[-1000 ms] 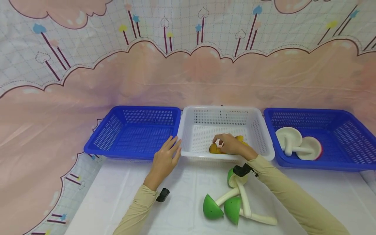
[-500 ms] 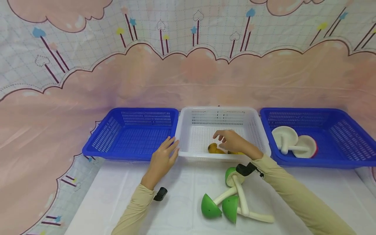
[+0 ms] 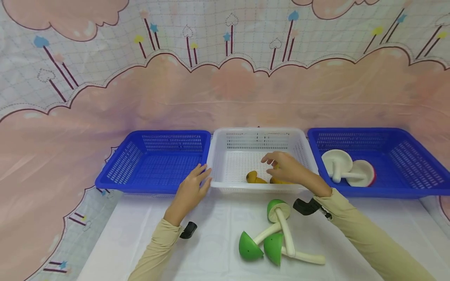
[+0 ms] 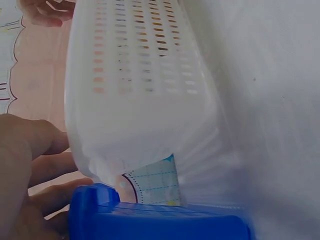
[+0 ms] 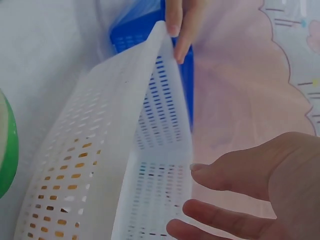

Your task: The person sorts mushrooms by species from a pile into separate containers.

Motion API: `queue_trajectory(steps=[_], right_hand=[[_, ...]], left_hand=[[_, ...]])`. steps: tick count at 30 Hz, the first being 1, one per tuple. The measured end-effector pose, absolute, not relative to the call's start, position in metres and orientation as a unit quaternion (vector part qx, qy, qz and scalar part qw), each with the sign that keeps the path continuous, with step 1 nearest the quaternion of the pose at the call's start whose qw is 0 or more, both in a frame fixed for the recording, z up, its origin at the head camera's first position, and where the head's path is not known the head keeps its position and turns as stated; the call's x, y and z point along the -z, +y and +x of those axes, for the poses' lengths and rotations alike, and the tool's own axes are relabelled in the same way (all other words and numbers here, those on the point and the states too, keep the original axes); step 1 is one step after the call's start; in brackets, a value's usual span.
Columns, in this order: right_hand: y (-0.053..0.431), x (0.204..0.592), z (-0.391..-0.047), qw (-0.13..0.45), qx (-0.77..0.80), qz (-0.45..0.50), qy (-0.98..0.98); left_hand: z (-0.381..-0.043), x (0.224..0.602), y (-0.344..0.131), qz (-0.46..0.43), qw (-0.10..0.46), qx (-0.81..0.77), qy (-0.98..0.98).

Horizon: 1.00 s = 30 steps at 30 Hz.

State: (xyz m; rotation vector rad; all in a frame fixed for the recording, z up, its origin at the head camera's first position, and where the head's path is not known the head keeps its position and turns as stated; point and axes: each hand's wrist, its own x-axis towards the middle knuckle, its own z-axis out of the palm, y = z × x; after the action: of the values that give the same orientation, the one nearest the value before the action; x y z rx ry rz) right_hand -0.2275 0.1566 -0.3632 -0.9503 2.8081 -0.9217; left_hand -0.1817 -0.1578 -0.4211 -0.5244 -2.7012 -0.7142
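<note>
My left hand (image 3: 190, 191) has its fingers extended, the fingertips at the adjoining rims of the left blue basket (image 3: 154, 188) and the white basket (image 3: 253, 186). In the left wrist view, those fingers (image 4: 52, 167) lie beside the corners of both baskets. My right hand (image 3: 286, 168) hovers over the front right of the white basket with loosely bent fingers and nothing between them. Under and beside it are yellow-brown rounded pieces, one with a knobbed end (image 3: 254, 177); the other (image 3: 277, 180) is partly hidden by the hand and the basket's front wall.
Three toy mushrooms with green caps (image 3: 250, 248) and long white stems lie on the white tablecloth (image 3: 211, 253) in front of the white basket. The right blue basket (image 3: 393, 191) holds two pale mushrooms (image 3: 336, 160), one red-edged. A patterned curtain (image 3: 228, 93) hangs behind.
My right hand has risen off the yellow-brown pieces and drawn slightly right, its fingers opening out. My left hand stays at the basket rims. The view has shifted a little.
</note>
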Motion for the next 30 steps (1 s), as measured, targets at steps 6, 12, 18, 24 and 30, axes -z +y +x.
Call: queue_trajectory(steps=[6,12,18,24,30], right_hand=[[0.171,0.368,-0.212,-0.009,0.312,-0.296,0.903],[0.189,0.374,-0.193,-0.074,0.283,-0.268,0.918],[0.21,0.382,-0.181,-0.135,0.247,-0.243,0.928],[0.226,0.399,-0.165,-0.124,0.219,-0.186,0.95],[0.236,0.421,-0.151,-0.109,0.172,-0.143,0.968]], left_hand=[[-0.174,0.417,-0.158,-0.177,0.128,0.251,-0.943],[-0.155,0.411,-0.156,-0.183,0.156,0.267,-0.933],[-0.126,0.408,-0.152,-0.216,0.183,0.31,-0.908],[-0.096,0.414,-0.137,-0.241,0.18,0.34,-0.891],[-0.065,0.425,-0.113,-0.221,0.108,0.421,-0.873]])
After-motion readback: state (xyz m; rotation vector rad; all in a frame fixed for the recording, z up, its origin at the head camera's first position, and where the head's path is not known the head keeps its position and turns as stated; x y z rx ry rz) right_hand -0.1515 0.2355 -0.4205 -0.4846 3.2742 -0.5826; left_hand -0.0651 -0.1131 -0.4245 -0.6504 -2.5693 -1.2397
